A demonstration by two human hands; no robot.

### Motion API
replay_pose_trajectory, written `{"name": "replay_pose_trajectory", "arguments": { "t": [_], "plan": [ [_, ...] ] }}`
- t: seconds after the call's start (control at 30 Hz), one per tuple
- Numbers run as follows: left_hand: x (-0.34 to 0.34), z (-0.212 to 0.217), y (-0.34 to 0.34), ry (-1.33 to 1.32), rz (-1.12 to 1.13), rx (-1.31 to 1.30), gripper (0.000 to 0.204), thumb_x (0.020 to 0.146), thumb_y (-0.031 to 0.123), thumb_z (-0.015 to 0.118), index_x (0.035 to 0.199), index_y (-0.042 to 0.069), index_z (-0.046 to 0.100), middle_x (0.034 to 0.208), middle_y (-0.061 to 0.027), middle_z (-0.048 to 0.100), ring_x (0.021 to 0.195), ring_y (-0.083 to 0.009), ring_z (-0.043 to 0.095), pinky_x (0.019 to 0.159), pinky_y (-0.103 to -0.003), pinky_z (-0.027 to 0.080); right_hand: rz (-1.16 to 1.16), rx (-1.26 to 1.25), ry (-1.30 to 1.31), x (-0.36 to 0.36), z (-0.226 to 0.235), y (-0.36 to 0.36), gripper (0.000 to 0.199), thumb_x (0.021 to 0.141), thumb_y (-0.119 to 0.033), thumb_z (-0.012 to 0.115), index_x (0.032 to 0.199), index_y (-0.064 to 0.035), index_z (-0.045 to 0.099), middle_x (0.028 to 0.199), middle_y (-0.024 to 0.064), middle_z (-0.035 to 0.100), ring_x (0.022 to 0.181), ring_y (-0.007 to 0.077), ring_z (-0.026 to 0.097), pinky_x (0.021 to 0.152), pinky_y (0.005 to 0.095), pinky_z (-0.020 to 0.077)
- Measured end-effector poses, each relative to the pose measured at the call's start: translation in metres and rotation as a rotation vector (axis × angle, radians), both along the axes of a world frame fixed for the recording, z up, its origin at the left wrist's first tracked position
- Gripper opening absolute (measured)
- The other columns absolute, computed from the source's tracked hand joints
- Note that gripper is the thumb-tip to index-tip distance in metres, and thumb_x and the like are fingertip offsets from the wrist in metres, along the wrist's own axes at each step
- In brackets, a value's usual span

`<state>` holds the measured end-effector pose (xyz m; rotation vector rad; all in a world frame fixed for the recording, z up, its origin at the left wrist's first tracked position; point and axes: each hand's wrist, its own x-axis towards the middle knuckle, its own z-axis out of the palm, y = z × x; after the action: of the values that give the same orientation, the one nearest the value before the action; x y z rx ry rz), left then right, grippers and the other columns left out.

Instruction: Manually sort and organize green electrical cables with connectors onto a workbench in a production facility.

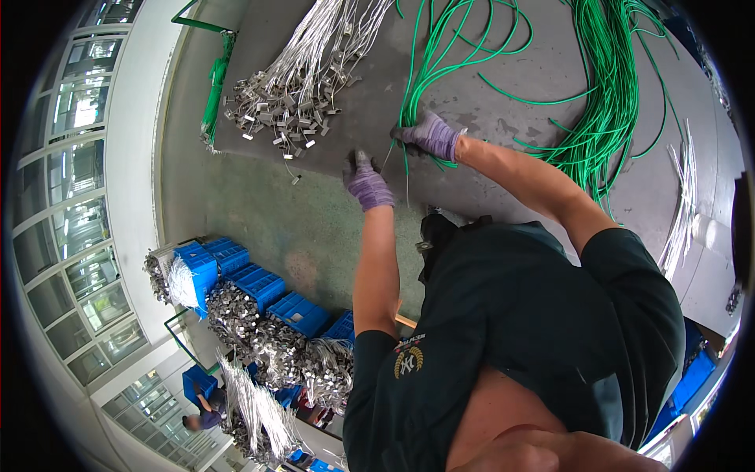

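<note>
My right hand [431, 135], in a purple and grey knit glove, is closed around a bundle of green cables [412, 94] near the table's front edge. The cables loop away toward the far side, and short ends poke out below the hand. To its left, my left hand [367, 182] wears a matching glove, held just off the edge with its fingers drawn together. Whatever it pinches is too small to make out. A thin pale strand [388, 156] runs down from the green bundle into the gap between both hands.
White cables with metal-coloured end pieces [287, 106] lie on the grey table [370, 102] at left. A large heap of green cables [602, 102] is at right, beside loose white strips [681, 200]. Blue crates [255, 285] and piled metal parts stand lower left; another person [206, 417] is beyond.
</note>
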<state>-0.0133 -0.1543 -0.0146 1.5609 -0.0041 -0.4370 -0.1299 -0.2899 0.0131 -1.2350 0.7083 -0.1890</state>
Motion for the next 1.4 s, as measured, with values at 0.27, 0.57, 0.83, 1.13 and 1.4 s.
{"name": "replay_pose_trajectory", "arguments": {
  "t": [0.27, 0.57, 0.83, 1.13, 1.4],
  "plan": [
    [0.003, 0.0, 0.001, 0.029, 0.003, 0.01, 0.019, 0.087, 0.023, 0.062, 0.098, 0.008, 0.06, 0.074, 0.0027, 0.055, 0.063, -0.0075, 0.049, 0.055, -0.022, 0.042, -0.156, 0.052, 0.004, 0.008, 0.012, -0.019, 0.031, 0.076, -0.032, 0.07, 0.066, -0.0053, 0.059, 0.051, 0.0036, 0.052, 0.042, 0.0114, 0.048, 0.04, 0.0265, 0.0363],
    [0.011, 0.015, 0.003, -0.072, -0.395, 0.024, 0.028, 0.086, 0.03, 0.063, 0.098, 0.006, 0.059, 0.087, -0.0005, 0.056, 0.071, -0.0105, 0.051, 0.063, -0.028, 0.045, 0.019, 0.014, 0.038, 0.012, 0.001, 0.007, 0.028, 0.076, -0.029, 0.07, 0.065, -0.0039, 0.063, 0.055, 0.0054, 0.058, 0.044, 0.0116, 0.053, 0.042, 0.0264, 0.0413],
    [-0.016, 0.01, 0.085, 0.389, -0.895, 0.018, 0.039, 0.084, 0.041, 0.062, 0.091, 0.002, 0.059, 0.061, -0.0046, 0.05, 0.053, -0.0169, 0.05, 0.051, -0.033, 0.044, -0.232, 0.178, -0.031, 0.018, -0.013, -0.044, 0.021, 0.079, -0.021, 0.069, 0.075, -0.0013, 0.062, 0.059, 0.0086, 0.061, 0.046, 0.0149, 0.057, 0.042, 0.0258, 0.0448],
    [-0.016, 0.017, 0.076, 0.56, -0.637, 0.087, 0.06, 0.077, 0.065, 0.055, 0.094, 0.008, 0.055, 0.049, -0.0054, 0.045, 0.042, -0.022, 0.05, 0.036, -0.032, 0.037, 0.008, 0.331, -0.032, 0.007, -0.01, 0.023, 0.02, 0.078, -0.017, 0.071, 0.072, -0.0005, 0.063, 0.057, 0.0078, 0.061, 0.047, 0.0168, 0.061, 0.04, 0.027, 0.0477],
    [-0.009, 0.009, 0.036, 0.538, -0.492, -0.076, 0.055, 0.082, 0.06, 0.051, 0.099, 0.008, 0.057, 0.071, -0.005, 0.058, 0.054, -0.0187, 0.056, 0.039, -0.028, 0.04, 0.115, 0.046, 0.007, 0.002, -0.004, 0.049, 0.031, 0.078, -0.022, 0.066, 0.057, -0.0004, 0.061, 0.051, 0.0074, 0.058, 0.04, 0.0148, 0.054, 0.038, 0.0284, 0.0423]
  ]
}}
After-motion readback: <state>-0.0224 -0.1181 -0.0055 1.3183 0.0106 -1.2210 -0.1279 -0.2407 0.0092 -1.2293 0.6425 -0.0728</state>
